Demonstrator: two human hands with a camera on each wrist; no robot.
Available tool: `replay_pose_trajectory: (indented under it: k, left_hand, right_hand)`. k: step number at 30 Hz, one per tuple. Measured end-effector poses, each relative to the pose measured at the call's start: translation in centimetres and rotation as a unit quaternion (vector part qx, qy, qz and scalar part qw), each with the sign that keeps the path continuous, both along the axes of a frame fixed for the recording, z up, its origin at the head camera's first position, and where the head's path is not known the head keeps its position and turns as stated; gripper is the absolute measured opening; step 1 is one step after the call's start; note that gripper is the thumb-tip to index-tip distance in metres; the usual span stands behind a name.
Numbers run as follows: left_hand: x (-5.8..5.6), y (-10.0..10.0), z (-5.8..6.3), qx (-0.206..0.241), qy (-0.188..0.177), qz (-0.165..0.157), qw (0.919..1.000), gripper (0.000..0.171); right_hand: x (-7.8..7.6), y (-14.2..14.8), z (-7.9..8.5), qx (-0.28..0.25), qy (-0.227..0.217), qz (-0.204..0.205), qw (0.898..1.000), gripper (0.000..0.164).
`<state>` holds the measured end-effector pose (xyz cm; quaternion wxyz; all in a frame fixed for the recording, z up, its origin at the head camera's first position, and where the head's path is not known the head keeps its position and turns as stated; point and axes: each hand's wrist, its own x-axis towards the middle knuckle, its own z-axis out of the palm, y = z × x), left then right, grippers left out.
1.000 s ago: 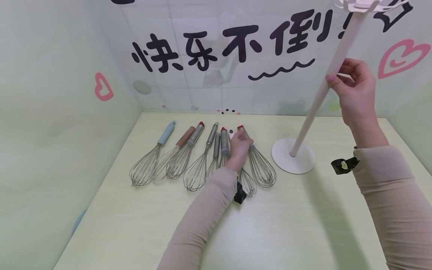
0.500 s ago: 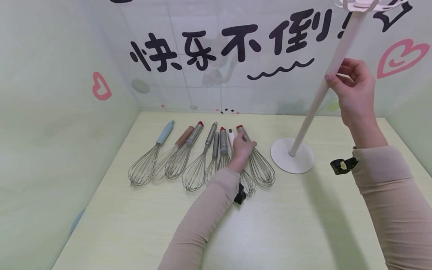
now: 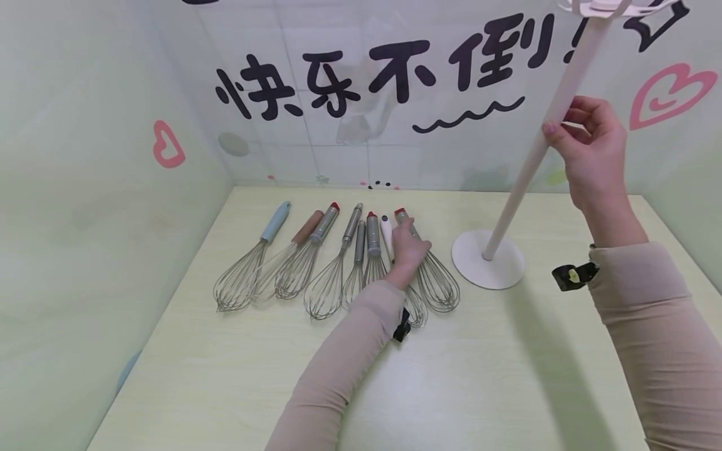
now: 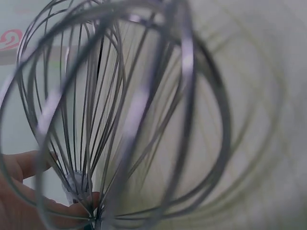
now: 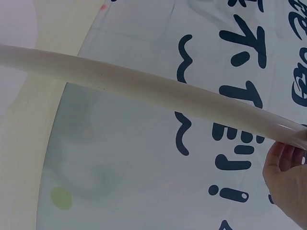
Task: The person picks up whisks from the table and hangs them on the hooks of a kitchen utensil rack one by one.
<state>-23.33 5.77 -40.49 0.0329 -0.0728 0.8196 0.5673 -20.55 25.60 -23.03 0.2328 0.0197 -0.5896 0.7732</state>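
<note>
My left hand (image 3: 409, 248) is at the rightmost whisk (image 3: 439, 282), which has a silver handle and a red end. Finger and thumb lie on either side of that handle, and the whisk lies flat on the table. In the left wrist view, blurred whisk wires (image 4: 139, 110) partly cover the left hand (image 4: 21, 191). A white-handled whisk (image 3: 387, 230) lies just left of the hand, partly hidden beneath it. My right hand (image 3: 596, 150) grips the white pole (image 3: 527, 172) of a stand, fingers and thumb around its upper part. The stand's round base (image 3: 487, 275) rests on the table.
More whisks lie in a row to the left, among them a blue-handled one (image 3: 276, 222), a brown-handled one (image 3: 308, 228) and another with a red end (image 3: 373, 233). Hooks (image 3: 603, 7) top the stand. Walls with printed writing border the table (image 3: 429, 388).
The left hand has shifted slightly right and toward me along the red-ended whisk's handle, uncovering more of the white handle. The whisks and the right hand on the pole stay as they were.
</note>
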Motion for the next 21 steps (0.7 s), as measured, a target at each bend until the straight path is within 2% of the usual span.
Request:
replay_pose_trajectory:
  k: [7, 15, 21]
  left_hand:
    - [-0.08, 0.36, -0.43, -0.015, 0.012, 0.007, 0.9998, 0.069]
    - [0.21, 0.57, 0.31, -0.015, -0.003, 0.048, 0.9987, 0.065]
    - [0.04, 0.66, 0.07, -0.022, -0.006, 0.055, 0.9982, 0.063]
  right_hand:
    - [0.0, 0.15, -0.05, 0.006, -0.003, 0.0, 1.0, 0.031]
    - [0.03, 0.22, -0.02, 0.017, -0.012, -0.004, 1.0, 0.033]
    - [-0.04, 0.31, -0.18, 0.014, -0.007, -0.003, 1.0, 0.033]
